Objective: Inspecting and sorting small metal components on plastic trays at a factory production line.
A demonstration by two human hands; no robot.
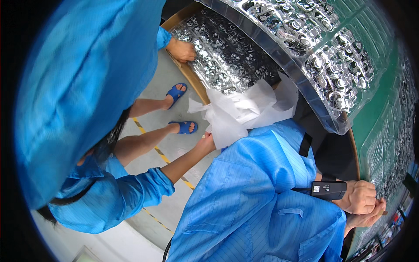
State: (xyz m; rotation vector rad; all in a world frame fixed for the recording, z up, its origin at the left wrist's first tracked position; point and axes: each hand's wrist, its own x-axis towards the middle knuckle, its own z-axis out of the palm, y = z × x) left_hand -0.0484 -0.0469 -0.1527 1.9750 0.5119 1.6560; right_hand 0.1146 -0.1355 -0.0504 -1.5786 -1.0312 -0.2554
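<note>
My left hand (pixel 358 197) is at the right, by the edge of the green table (pixel 377 126). A black box-shaped device (pixel 328 190) is strapped at its wrist. Its fingers are curled closed, and whatever they may hold is hidden. Just below, and close against it, my right hand (pixel 370 215) has its fingers pressed together. A tiny brownish bit (pixel 384 213) shows at its fingertips, too small to name. Beside both hands lies a clear plastic tray (pixel 379 153) on the green surface, near many small shiny metal parts.
A larger clear tray (pixel 312 54) holds heaps of metal clips. Left of it stands a cardboard box (pixel 200 89) of small metal parts, with white sheets (pixel 257 102) at its edge. A co-worker in blue has one hand (pixel 182 50) at the box and another (pixel 207 142) on the sheets.
</note>
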